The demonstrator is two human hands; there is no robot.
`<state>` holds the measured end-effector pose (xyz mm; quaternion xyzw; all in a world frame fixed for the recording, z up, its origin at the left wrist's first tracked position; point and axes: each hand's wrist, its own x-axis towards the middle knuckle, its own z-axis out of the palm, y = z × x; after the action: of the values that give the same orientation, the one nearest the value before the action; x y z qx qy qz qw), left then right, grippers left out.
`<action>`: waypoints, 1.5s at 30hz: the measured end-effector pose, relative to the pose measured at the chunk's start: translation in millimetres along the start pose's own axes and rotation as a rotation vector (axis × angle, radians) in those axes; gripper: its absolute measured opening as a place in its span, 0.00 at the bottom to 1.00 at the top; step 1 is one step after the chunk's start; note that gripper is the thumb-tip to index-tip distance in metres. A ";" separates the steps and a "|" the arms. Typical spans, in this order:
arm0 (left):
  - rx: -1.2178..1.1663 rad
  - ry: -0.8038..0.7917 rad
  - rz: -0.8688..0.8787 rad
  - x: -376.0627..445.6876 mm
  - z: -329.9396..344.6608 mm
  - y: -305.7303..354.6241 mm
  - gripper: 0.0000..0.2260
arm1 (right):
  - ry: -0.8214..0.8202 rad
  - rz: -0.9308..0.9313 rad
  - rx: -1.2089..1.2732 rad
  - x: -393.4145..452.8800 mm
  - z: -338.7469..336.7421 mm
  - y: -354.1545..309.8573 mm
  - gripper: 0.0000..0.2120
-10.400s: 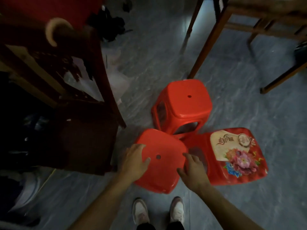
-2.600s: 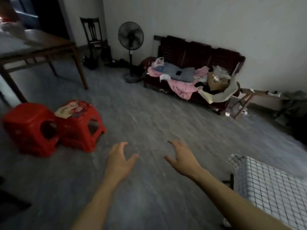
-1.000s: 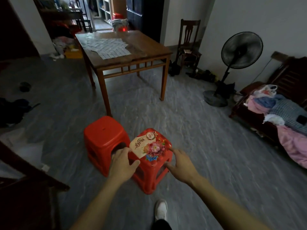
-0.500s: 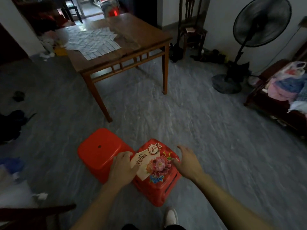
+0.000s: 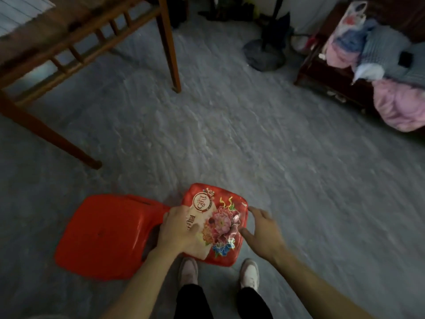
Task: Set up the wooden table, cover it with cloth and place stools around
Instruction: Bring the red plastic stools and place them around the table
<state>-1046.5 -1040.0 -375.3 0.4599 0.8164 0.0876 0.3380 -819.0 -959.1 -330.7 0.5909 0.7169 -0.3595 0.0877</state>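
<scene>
Two red plastic stools stand side by side on the grey floor just in front of my feet. The plain red stool [image 5: 103, 236] is on the left. The flower-printed stool [image 5: 223, 217] is on the right. My left hand [image 5: 178, 231] lies on the left part of the printed seat, fingers over its left edge. My right hand [image 5: 262, 229] touches the seat's right edge with spread fingers. The wooden table [image 5: 76, 31] stands at the upper left, with a checked cloth [image 5: 20, 12] partly on its top.
A fan base [image 5: 264, 54] stands on the floor at the upper middle. A dark wooden sofa [image 5: 331, 81] piled with clothes [image 5: 397, 104] fills the upper right. Open grey floor lies between the stools and the table legs. My shoes [image 5: 188, 270] are right behind the stools.
I have leaned in over the stools, so the view now looks more steeply down. My left hand has slid further onto the printed seat, and my right hand has closed in on its right edge.
</scene>
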 end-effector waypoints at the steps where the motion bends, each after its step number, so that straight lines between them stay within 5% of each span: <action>1: 0.010 -0.016 0.017 13.2 4.3 -5.4 0.20 | 0.006 0.014 -0.001 7.4 8.9 1.0 0.32; 8: 0.059 -0.074 0.041 82.4 63.4 -47.0 0.22 | 0.012 0.179 0.107 70.5 83.2 40.7 0.36; 17: 0.114 -0.049 0.041 133.7 147.5 -90.9 0.39 | 0.027 0.318 0.188 130.9 176.3 92.5 0.55; 26: 0.005 -0.014 0.014 139.4 159.0 -102.7 0.47 | 0.150 0.296 0.351 136.6 210.9 104.8 0.61; 35: 0.011 -0.007 0.132 108.4 118.2 -25.6 0.46 | 0.257 0.321 0.337 92.4 122.5 107.8 0.62; 45: 0.065 -0.051 0.353 11.2 58.0 174.9 0.46 | 0.477 0.378 0.445 -48.8 -49.8 154.7 0.59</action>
<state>-892.7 -942.4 -345.1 0.6086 0.7167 0.1076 0.3230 -649.3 -959.8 -331.4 0.7846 0.4998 -0.3360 -0.1474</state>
